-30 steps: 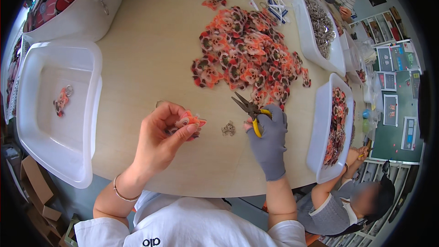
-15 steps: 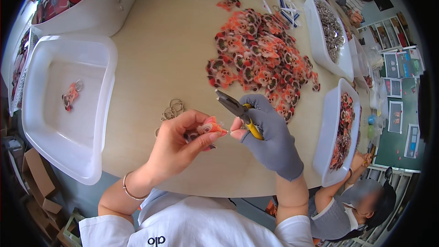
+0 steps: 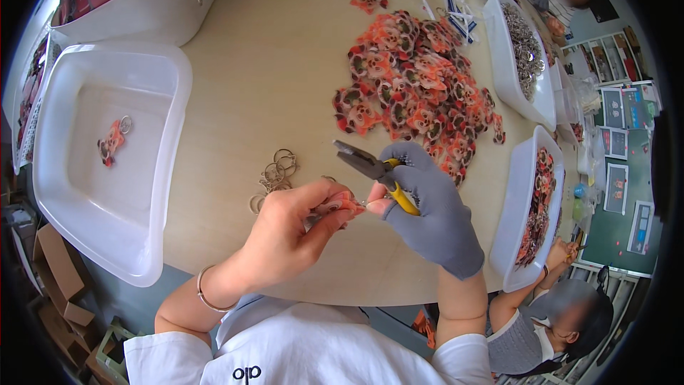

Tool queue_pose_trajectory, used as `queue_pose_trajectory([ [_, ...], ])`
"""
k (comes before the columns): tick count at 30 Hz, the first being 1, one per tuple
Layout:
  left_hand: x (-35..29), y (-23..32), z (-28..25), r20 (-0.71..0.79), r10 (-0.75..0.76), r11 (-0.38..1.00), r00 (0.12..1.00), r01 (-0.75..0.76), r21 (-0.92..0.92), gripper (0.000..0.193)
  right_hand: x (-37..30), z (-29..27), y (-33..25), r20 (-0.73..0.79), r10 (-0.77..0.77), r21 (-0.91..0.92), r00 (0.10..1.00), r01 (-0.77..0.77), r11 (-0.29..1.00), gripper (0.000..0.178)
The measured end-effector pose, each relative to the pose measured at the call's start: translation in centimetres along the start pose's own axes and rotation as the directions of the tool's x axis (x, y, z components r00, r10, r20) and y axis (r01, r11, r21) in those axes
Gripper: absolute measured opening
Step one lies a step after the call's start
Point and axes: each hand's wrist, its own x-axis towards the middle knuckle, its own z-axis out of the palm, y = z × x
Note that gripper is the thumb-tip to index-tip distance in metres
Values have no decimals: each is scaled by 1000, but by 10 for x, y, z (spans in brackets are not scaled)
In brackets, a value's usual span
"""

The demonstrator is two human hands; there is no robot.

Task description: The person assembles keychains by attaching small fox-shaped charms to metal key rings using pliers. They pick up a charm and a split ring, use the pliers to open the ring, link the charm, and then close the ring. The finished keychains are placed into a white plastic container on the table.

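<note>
My left hand (image 3: 285, 228) is closed around an orange character charm (image 3: 345, 204), partly hidden by the fingers. In a grey glove with bare thumb and fingertip, my right hand (image 3: 436, 217) grips pliers (image 3: 367, 163) with yellow handles. Their dark jaws point up and left, away from the charm. My right thumb and forefinger pinch at the charm's right edge; the tiny piece there is too small to make out. Beyond my left hand lies a small heap of metal split rings (image 3: 276, 172). A large pile of similar charms (image 3: 420, 78) spreads farther out.
At left, a white tray (image 3: 169, 121) holds one charm with a ring (image 3: 111, 144). A white tub (image 3: 160, 18) stands behind it. On the right are a bin of metal rings (image 3: 524, 53) and a bin of charms (image 3: 536, 207). A co-worker (image 3: 541, 328) sits nearby at right.
My left hand has turned the charm, so less of its face shows. My right hand stays pinched at its edge with the pliers held. The view has shifted slightly.
</note>
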Motion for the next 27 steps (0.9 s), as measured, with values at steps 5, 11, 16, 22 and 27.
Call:
queue_pose_trajectory([
  [5,0,1,1,-1,-40,999,999,40,-4,10,0,0,2,4,-51,-7,999,51,999,8],
  [11,1,7,0,21,46,981,999,-49,186,12,2,2,4,18,-103,-88,995,104,991,11],
  [16,0,7,0,-1,90,951,996,-86,296,14,3,1,3,68,-110,-100,992,117,988,12],
  [22,2,-4,1,-27,271,908,962,-246,338,13,5,-4,1,156,-67,-185,985,96,978,14],
  [27,2,-2,1,-21,273,918,962,-254,305,13,6,-5,0,189,27,88,982,-44,995,12],
])
